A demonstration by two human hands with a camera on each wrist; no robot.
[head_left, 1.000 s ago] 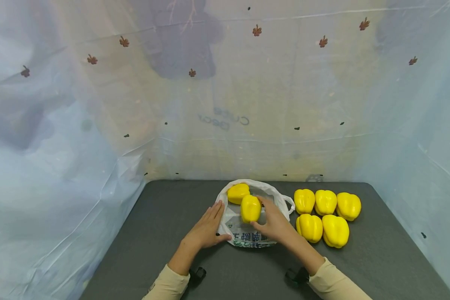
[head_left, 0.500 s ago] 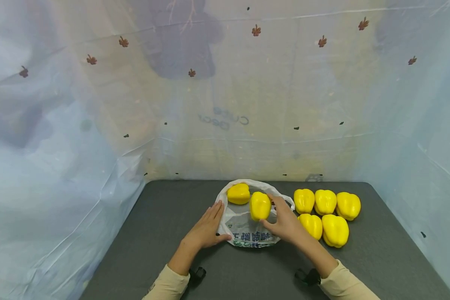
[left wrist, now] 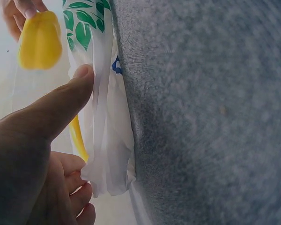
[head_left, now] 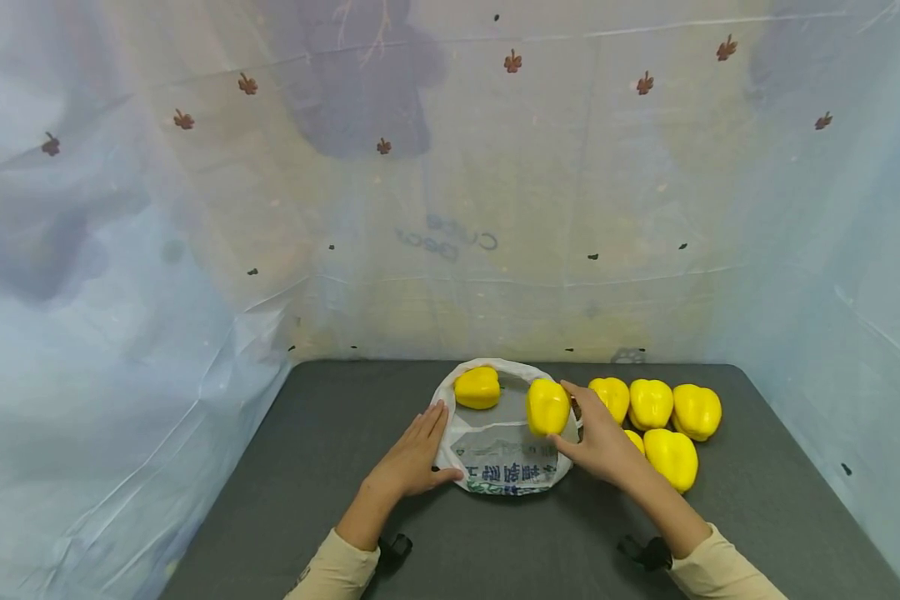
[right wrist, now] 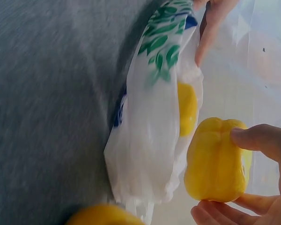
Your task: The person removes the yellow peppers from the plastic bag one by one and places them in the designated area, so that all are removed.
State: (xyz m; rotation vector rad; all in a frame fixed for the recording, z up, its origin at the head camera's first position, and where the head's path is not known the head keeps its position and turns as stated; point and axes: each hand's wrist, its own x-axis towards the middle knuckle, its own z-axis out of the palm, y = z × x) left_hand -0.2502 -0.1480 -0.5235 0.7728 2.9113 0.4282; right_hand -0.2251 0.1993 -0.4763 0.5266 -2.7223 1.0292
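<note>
Inspector: What is recorded for the right hand (head_left: 598,439)?

Clerk: A yellow pepper (head_left: 547,407) is pinched there between thumb and fingers. It is held clear of the surface (head_left: 330,467) and, in the head view, is seen across the right rim of a white plastic bag (head_left: 495,446).

Inspector: And the left hand (head_left: 411,454)?

Clerk: It is laid against the bag's left side, fingers extended, with the thumb set apart from them at the front.

Inspector: How is the bag placed?

Clerk: Near the middle of the far edge, its mouth spread. A second pepper (head_left: 477,388) is contained inside, at the back left. Dark lettering and green leaves are printed on the bag's front.

Inspector: Any other items?

Clerk: Five yellow peppers (head_left: 651,405) are grouped near the far right corner, three in the back row and two in front. One of the front pair is largely covered by the right hand. Beyond the far edge, a pale sheet (head_left: 510,192) is hung, marked with small brown leaves.
</note>
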